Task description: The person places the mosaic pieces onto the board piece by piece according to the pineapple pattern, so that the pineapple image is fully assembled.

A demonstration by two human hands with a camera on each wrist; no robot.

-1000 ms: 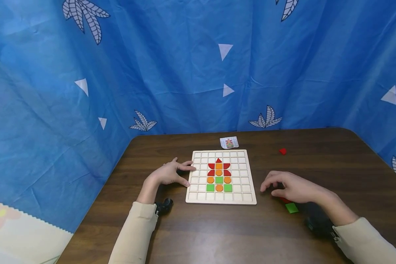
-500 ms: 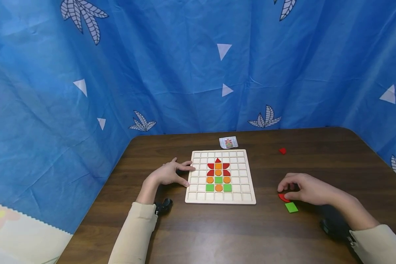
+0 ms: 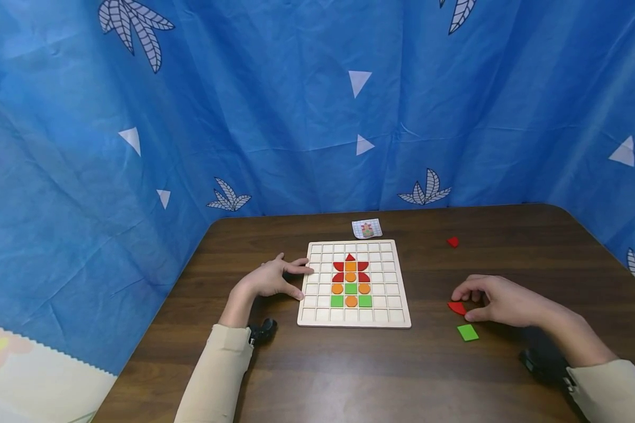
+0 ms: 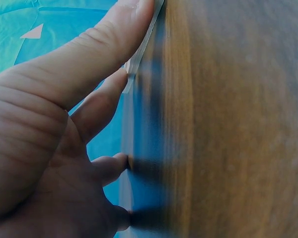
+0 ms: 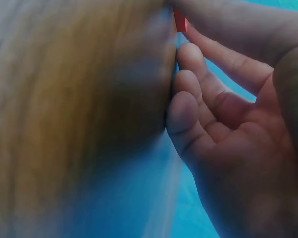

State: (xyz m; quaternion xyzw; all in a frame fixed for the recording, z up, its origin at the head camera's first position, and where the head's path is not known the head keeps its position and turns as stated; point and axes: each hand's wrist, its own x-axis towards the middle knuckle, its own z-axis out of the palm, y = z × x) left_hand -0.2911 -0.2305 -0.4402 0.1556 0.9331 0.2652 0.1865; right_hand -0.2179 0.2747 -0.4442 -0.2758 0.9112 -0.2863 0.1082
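Note:
A pale wooden grid board [image 3: 317, 315] lies on the table with flat coloured pieces in its middle: a red triangle [image 3: 351, 257], red quarter-circle shapes [image 3: 364, 277], orange circles [image 3: 351, 301], an orange square [image 3: 351, 267] and green squares [image 3: 365, 301]. My left hand [image 3: 267, 277] rests at the board's left edge, thumb and fingertips spread and touching it. To the right of the board, my right hand [image 3: 500, 301] pinches a loose red quarter-circle piece [image 3: 457, 308] by its edges between thumb and index finger, low at the tabletop. In the right wrist view, a bit of the red piece [image 5: 179, 20] shows between them.
A loose green square [image 3: 468, 332] lies just nearer than the right hand. Farther back is a small red piece [image 3: 453, 242]. Behind the board sits a small paper card [image 3: 367, 228] with a printed grid pattern. A blue curtain [image 3: 307, 117] hangs behind the dark wooden table [image 3: 349, 376].
My right hand has moved right, away from the board, to the loose red piece and pinches it; the piece has shifted slightly away from the green square. My left hand stays put.

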